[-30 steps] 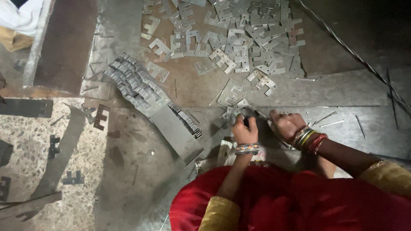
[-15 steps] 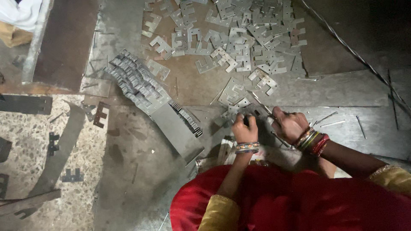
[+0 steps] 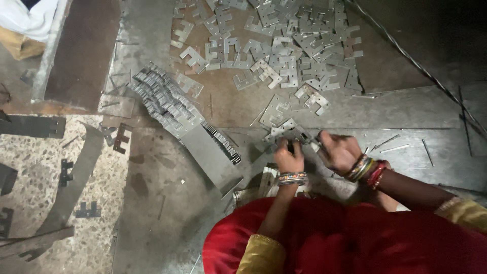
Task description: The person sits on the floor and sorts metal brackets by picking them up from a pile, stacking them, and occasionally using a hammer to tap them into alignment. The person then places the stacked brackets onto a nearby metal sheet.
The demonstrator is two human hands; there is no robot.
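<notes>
Both my hands work close together over the floor in front of my red garment. My left hand (image 3: 288, 156), with a beaded bangle at the wrist, is closed around a small bunch of flat E-shaped metal plates (image 3: 285, 133). My right hand (image 3: 339, 151), wearing several coloured bangles, pinches the same bunch from the right side. A few loose plates lie just beyond the fingers.
A wide scatter of E-shaped metal plates (image 3: 284, 45) covers the floor ahead. A long fanned row of stacked plates (image 3: 165, 101) runs diagonally to a flat metal sheet (image 3: 210, 155). Metal strips (image 3: 71, 182) and dark cut-outs lie at left; a twisted wire (image 3: 406, 56) crosses upper right.
My right hand has drawn left, closer to my left hand, onto the bunch of plates. The view has tilted slightly downward.
</notes>
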